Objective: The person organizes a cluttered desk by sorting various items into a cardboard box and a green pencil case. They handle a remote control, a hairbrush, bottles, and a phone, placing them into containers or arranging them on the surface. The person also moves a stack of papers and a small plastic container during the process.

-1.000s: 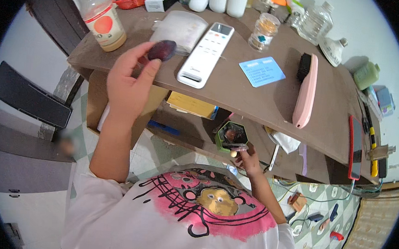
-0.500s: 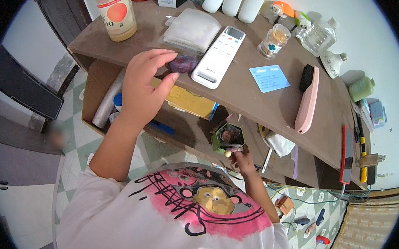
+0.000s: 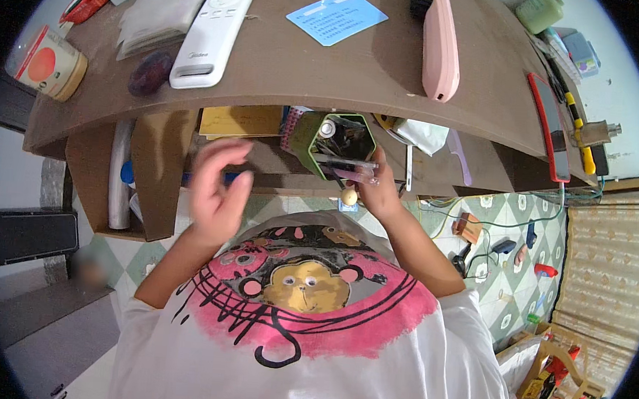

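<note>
My right hand (image 3: 381,187) is closed on the near right side of a green six-sided pen holder (image 3: 306,141), which stands in the open shelf under the tabletop. Dark contents and a silver round tip show inside it. Clear, slim items (image 3: 347,173) and a small pale ball (image 3: 349,196) are at its near rim, by my fingers. My left hand (image 3: 218,189) is in the air before the shelf, slightly blurred, fingers apart and holding nothing. A dark purple, plum-like thing (image 3: 150,73) lies on the tabletop beside a white remote control (image 3: 210,40).
On the brown tabletop (image 3: 291,68) are a blue card (image 3: 337,17), a pink brush (image 3: 441,52) and a red-edged phone (image 3: 547,119) on a cable. A yellow envelope (image 3: 240,120), a white packet (image 3: 422,135) and a purple comb (image 3: 459,156) lie in the shelf. A jar (image 3: 47,62) stands far left.
My left hand has come away from the purple thing and down in front of the shelf. My right hand stays at the pen holder, which appears more tilted. The view has shifted.
</note>
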The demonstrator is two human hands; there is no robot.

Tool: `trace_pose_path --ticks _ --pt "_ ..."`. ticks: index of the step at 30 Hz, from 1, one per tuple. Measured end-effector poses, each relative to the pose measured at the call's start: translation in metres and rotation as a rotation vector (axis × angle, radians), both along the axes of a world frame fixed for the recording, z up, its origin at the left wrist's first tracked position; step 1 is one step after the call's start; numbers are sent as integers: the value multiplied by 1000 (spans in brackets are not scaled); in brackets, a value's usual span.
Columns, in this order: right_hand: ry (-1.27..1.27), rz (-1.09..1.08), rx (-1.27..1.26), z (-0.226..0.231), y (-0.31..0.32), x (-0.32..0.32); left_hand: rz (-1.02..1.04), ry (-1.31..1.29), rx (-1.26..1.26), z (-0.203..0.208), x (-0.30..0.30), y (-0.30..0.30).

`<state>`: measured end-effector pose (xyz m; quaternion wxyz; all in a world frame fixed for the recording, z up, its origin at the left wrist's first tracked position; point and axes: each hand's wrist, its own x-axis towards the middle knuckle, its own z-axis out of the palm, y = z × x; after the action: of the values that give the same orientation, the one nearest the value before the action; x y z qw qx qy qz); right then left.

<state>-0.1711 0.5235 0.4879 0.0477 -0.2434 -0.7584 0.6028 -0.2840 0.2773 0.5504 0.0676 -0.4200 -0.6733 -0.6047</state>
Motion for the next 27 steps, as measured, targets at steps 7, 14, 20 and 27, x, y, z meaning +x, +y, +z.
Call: trace_pose_path --ticks 7,14,20,27 --pt "391 173 268 29 -28 2 -784 -1540 414 -65 -21 39" --pt "347 187 149 48 -37 -2 -899 -1603 524 -48 -32 47" --pt "440 3 74 70 -29 -1 -828 -1655 537 -56 -34 42" --pt "494 273 928 131 -29 -18 -680 -1622 436 -49 -28 45"
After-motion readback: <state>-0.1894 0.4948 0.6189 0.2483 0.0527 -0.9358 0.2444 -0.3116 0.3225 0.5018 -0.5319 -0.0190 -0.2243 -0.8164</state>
